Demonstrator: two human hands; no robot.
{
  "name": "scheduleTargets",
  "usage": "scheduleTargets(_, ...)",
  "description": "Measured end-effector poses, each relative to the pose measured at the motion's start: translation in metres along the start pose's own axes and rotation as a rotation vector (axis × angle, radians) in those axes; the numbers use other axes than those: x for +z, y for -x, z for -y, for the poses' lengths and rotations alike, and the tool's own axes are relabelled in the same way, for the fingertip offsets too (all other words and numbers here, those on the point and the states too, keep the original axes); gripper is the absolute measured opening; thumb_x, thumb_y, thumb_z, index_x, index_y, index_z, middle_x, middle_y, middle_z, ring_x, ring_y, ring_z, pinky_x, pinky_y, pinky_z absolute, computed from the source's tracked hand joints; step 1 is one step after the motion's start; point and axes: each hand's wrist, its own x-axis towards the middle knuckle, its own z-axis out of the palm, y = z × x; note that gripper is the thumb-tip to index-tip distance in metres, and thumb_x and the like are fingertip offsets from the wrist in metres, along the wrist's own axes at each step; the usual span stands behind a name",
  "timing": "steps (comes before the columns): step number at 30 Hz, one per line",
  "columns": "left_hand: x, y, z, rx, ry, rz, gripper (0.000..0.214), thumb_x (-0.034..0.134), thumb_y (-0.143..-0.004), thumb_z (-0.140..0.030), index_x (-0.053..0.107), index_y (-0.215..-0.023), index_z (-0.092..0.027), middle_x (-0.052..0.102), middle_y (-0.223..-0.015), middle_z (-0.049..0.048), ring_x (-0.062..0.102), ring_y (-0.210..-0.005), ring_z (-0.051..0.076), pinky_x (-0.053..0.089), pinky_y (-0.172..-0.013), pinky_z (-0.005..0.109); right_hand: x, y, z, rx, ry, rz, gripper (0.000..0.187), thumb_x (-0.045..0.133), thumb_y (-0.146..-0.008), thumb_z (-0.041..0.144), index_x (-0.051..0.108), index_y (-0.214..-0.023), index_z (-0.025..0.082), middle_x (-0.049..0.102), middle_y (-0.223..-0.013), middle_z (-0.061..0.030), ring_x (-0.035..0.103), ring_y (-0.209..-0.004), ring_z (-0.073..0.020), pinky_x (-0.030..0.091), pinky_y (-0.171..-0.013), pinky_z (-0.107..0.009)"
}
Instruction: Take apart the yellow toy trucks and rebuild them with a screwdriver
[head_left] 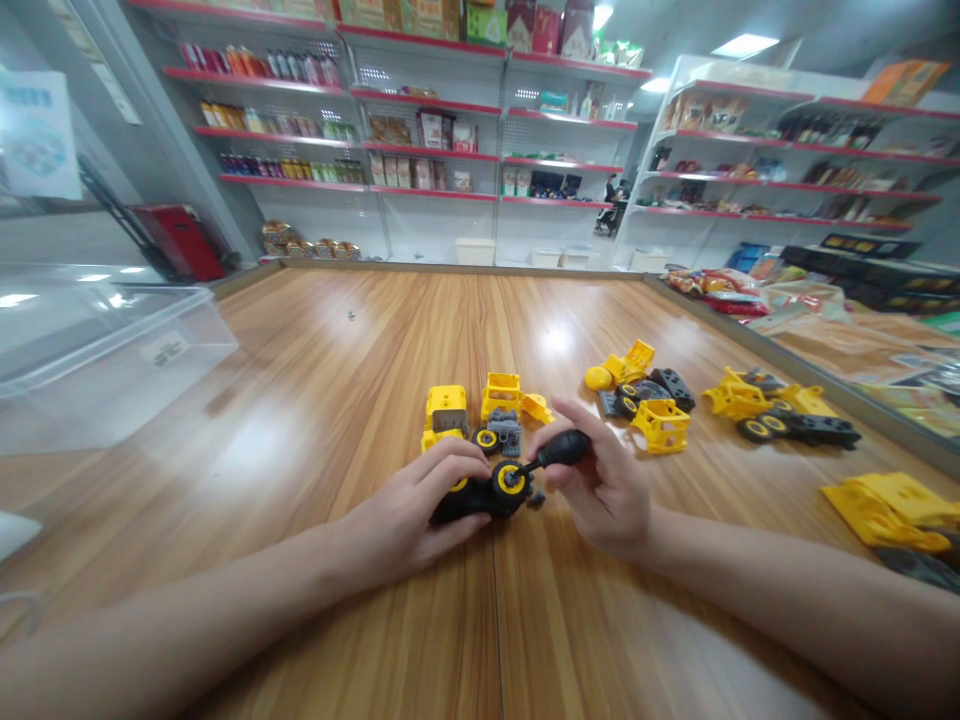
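My left hand (431, 495) is closed around a black toy truck chassis (480, 500), which lies on its side on the wooden table. A yellow-hubbed wheel (511, 480) on it faces me. Between the fingers of my right hand (607, 485) is a black-handled screwdriver (564, 450), its shaft tilted down to the left and its tip at that wheel's hub. A small dark piece (536, 497) lies beside the wheel. Just behind stand a yellow truck cab (446, 405), a yellow frame piece (501, 395), a loose wheel (486, 440) and a grey part (508, 432).
More yellow and black toy truck parts lie in groups at the right: one group (637, 390), another (780, 410) and a third (896, 510) by the edge. A clear plastic bin (112, 350) stands at the left. Stocked shelves (427, 100) line the back.
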Motion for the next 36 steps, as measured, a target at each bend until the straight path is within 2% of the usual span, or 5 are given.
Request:
scheduleTargets(6,0.0006,0.0002,0.0010,0.013,0.004,-0.004,0.040,0.065,-0.085,-0.015,0.049,-0.122,-0.017,0.058,-0.116,0.0119,0.057,-0.114,0.021,0.053,-0.096,0.038,-0.0005,-0.0015,-0.0002,-0.030,0.038,0.054,0.055,0.056,-0.095,0.025,0.036,-0.146,0.026,0.063,-0.097,-0.0053,0.063,-0.086,-0.0170,0.056,-0.080,-0.033)
scheduleTargets(13,-0.0005,-0.0007,0.0002,0.034,0.020,0.004,0.042,0.063,-0.085,-0.013,0.048,-0.125,-0.017,0.058,-0.118,0.0132,0.057,-0.116,0.022,0.054,-0.096,0.040,-0.0013,-0.0034,0.0010,-0.241,0.059,0.209,0.055,0.057,-0.093,0.016,0.040,-0.144,0.029,0.064,-0.104,-0.0062,0.063,-0.091,-0.0170,0.056,-0.077,-0.033)
scheduleTargets(21,0.0005,0.0005,0.0002,0.120,-0.007,0.010,0.037,0.061,-0.087,-0.008,0.049,-0.121,-0.017,0.058,-0.116,0.0130,0.060,-0.111,0.019,0.057,-0.091,0.033,0.0055,0.0009,0.0018,0.005,-0.045,0.059,0.047,0.057,-0.095,0.020,0.043,-0.138,0.028,0.064,-0.096,-0.0043,0.064,-0.084,-0.0156,0.059,-0.072,-0.030)
scheduleTargets(25,0.0020,0.0008,-0.0016,0.155,-0.008,-0.008,0.044,0.060,-0.087,-0.006,0.046,-0.128,-0.016,0.058,-0.118,0.0136,0.059,-0.114,0.019,0.056,-0.094,0.032,0.0082,0.0004,0.0045,0.082,-0.098,0.014,0.045,0.057,-0.095,0.020,0.044,-0.137,0.028,0.063,-0.094,-0.0039,0.064,-0.082,-0.0148,0.058,-0.072,-0.029)
scheduleTargets(36,0.0032,0.0039,-0.0002,0.138,-0.001,-0.090,0.051,0.065,-0.084,-0.010,0.045,-0.131,-0.017,0.060,-0.115,0.0131,0.061,-0.111,0.021,0.058,-0.092,0.037,0.0058,0.0019,0.0007,-0.008,-0.050,0.031,0.045,0.058,-0.092,0.013,0.048,-0.134,0.027,0.065,-0.101,-0.0050,0.065,-0.090,-0.0159,0.059,-0.074,-0.029)
